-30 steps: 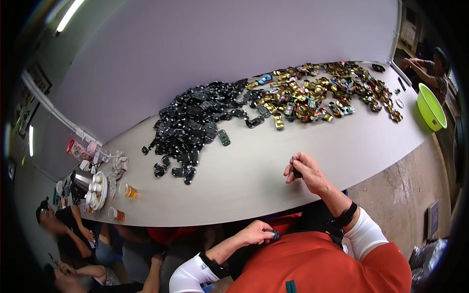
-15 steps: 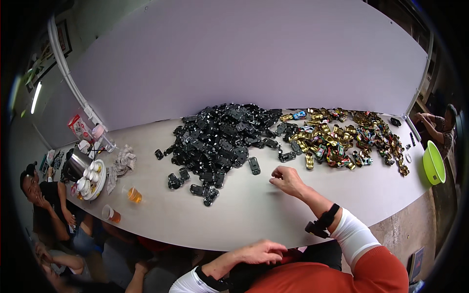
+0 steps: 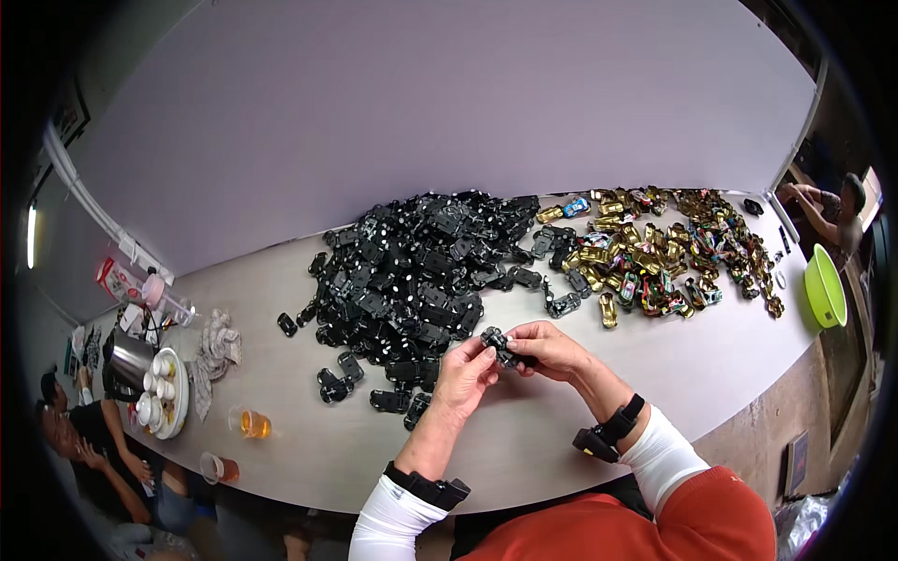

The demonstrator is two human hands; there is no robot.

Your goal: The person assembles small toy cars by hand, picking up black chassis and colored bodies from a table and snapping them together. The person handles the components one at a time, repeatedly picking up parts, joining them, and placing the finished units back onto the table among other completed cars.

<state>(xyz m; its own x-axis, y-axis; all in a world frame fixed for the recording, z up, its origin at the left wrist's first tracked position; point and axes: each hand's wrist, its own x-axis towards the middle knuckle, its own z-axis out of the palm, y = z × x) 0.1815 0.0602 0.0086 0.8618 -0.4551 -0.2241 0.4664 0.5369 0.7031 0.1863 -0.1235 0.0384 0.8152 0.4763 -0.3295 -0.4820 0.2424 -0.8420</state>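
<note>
In front of me, over the near part of the table, a black toy car chassis (image 3: 497, 345) is held between my two hands. My left hand (image 3: 465, 376) is closed on its left side, thumb on top. My right hand (image 3: 548, 350) pinches its right side, and these fingers partly cover it. Just beyond my hands spreads a big heap of black toy car chassis (image 3: 402, 271), with several loose ones at its near edge. To the right of it lies a pile of gold and coloured toy car bodies (image 3: 645, 262).
A lime green basin (image 3: 825, 288) stands at the table's right end. At the left are a round tray (image 3: 178, 397) with white cups, a crumpled cloth (image 3: 217, 346) and two plastic cups of drink (image 3: 253, 424). People sit beyond both ends. A pale panel (image 3: 449, 103) backs the table.
My left hand has risen from my lap to the table and joined my right. The lone chassis near my right hand has left the tabletop; a chassis is now in both hands.
</note>
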